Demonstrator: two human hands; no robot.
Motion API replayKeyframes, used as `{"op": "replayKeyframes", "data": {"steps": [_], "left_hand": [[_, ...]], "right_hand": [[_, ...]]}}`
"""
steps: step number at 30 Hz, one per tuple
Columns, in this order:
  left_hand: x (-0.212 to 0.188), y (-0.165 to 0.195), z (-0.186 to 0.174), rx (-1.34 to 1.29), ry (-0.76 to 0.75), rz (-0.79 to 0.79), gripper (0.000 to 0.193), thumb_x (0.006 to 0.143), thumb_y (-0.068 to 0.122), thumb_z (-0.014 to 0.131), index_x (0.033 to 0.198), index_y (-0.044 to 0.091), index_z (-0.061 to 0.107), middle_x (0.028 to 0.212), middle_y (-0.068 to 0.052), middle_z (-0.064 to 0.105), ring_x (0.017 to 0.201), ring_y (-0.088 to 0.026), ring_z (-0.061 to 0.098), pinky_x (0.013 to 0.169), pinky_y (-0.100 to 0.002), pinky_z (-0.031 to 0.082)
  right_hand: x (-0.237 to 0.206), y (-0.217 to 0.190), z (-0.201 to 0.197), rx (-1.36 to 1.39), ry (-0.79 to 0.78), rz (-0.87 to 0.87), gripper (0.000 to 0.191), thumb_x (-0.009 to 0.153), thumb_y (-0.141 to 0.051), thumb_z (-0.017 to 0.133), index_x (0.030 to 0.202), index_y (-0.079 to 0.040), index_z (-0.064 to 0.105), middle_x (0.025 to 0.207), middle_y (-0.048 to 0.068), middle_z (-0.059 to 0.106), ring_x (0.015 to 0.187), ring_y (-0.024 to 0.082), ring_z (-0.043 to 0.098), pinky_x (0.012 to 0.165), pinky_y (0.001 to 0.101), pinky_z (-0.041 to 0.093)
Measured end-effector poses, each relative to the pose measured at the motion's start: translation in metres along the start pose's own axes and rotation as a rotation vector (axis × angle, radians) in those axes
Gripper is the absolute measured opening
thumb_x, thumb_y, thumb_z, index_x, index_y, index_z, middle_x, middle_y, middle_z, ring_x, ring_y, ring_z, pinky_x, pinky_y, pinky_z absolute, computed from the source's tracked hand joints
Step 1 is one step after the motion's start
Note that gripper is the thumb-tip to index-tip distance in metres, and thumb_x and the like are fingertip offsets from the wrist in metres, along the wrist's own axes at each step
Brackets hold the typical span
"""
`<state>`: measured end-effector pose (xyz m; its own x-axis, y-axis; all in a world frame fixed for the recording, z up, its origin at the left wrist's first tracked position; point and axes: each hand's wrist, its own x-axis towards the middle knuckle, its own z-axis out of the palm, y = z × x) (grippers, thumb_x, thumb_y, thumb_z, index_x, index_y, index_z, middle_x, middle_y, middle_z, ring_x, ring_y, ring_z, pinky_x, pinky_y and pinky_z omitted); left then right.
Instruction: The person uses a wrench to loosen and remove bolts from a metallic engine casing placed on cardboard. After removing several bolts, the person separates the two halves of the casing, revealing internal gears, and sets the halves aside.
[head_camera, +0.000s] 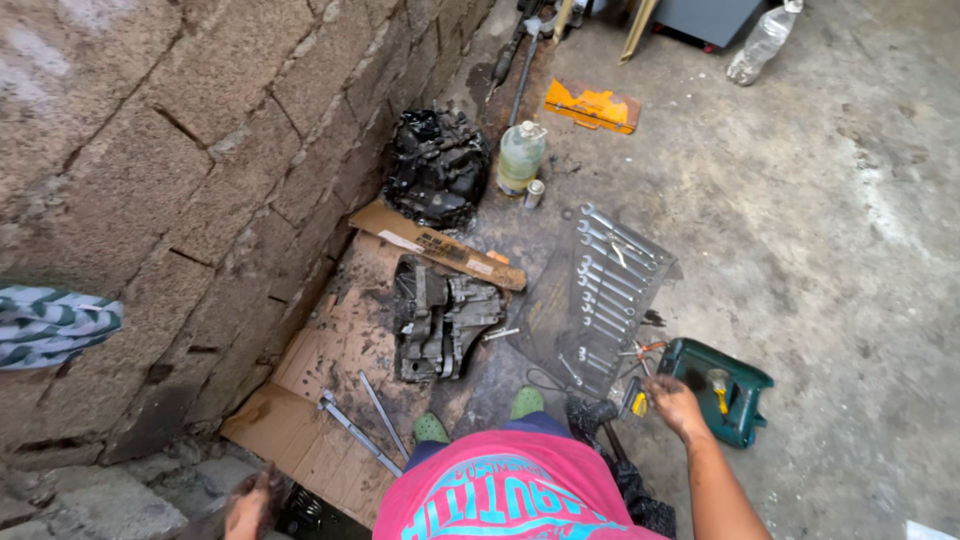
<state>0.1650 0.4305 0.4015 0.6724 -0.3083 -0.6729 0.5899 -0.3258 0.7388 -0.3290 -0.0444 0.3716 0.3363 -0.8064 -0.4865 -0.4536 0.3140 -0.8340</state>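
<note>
I look down at my pink shirt and green shoes. My right hand (676, 402) reaches low to the right, its greasy fingers closed around a small yellow-handled tool (638, 400) beside a green plastic tray (745, 385). My left hand (252, 505) hangs at the bottom left, dirty, near the cardboard's (320, 350) edge; what it holds cannot be made out. A grimy metal gearbox housing (440, 320) lies on the cardboard just ahead of my feet. A roll of several spanners (605, 295) is spread out to its right.
A rough block wall (180, 180) runs along the left. A second oily engine part (437, 165), a bottle of yellowish fluid (520, 158), an orange case (592, 106) and a clear bottle (760, 45) lie farther off. Two long metal bars (365, 425) rest on the cardboard.
</note>
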Motion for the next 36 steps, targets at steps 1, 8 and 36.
{"op": "replayKeyframes", "data": {"steps": [1, 8, 36], "left_hand": [[-0.004, -0.007, 0.001, 0.118, 0.092, -0.049, 0.038, 0.099, 0.034, 0.064, 0.087, -0.001, 0.063, 0.065, -0.004, 0.058, 0.053, -0.016, 0.050, 0.049, -0.033, 0.039], [-0.034, -0.048, 0.005, 0.426, 0.162, -0.482, 0.043, 0.097, 0.044, 0.062, 0.103, 0.002, 0.063, 0.084, -0.005, 0.064, 0.070, -0.020, 0.058, 0.060, -0.039, 0.043], [-0.050, -0.082, -0.037, 0.373, 0.236, -0.560, 0.063, 0.096, 0.062, 0.054, 0.137, 0.015, 0.061, 0.129, -0.004, 0.073, 0.108, -0.027, 0.070, 0.091, -0.054, 0.047]], "right_hand": [[-0.005, 0.007, 0.002, -0.103, 0.039, 0.071, 0.035, 0.096, -0.030, 0.066, 0.109, 0.002, 0.074, 0.081, 0.007, 0.073, 0.069, 0.017, 0.062, 0.065, 0.0320, 0.051], [-0.060, 0.081, 0.016, -0.360, -0.016, 0.593, 0.039, 0.096, -0.038, 0.068, 0.103, 0.000, 0.076, 0.075, 0.010, 0.072, 0.067, 0.019, 0.062, 0.062, 0.0342, 0.048], [-0.029, 0.078, 0.006, -0.238, -0.033, 0.612, 0.030, 0.097, -0.039, 0.063, 0.112, -0.016, 0.074, 0.083, 0.001, 0.068, 0.071, 0.014, 0.060, 0.060, 0.0340, 0.041]]}}
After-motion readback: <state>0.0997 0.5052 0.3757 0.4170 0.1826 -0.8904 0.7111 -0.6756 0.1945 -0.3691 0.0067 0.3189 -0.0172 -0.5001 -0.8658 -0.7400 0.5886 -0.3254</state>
